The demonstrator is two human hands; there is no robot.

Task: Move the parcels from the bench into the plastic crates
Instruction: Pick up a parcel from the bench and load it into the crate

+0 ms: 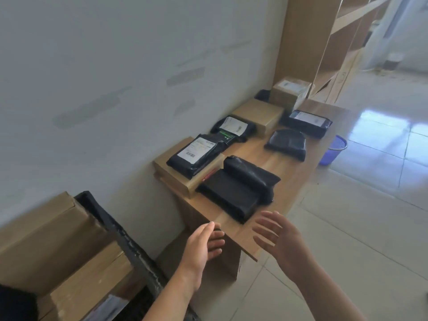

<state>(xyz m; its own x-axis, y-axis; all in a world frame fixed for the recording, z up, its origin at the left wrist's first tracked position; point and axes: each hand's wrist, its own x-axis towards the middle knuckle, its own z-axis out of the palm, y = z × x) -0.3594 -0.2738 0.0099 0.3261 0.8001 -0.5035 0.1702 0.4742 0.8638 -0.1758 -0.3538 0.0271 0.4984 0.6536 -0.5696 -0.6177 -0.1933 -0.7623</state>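
Both hands are empty with fingers spread wide, the left hand [203, 245] and right hand [281, 242] reaching toward the bench [245, 237], so the step looks like fetching the next parcel; the next move calls for closing both palms on the nearest black poly bag stack [238, 188] at twelve o'clock. The black crate [129, 246] at eight o'clock holds two cardboard boxes; on the bench I count roughly six black bags and four boxes, though the far end is blurred.

The counter [287, 163] carries six black bags [231, 195] and four cardboard boxes [259, 112]. One black crate [129, 246] holds two more boxes. One blue basket [333, 151] stands on the floor.
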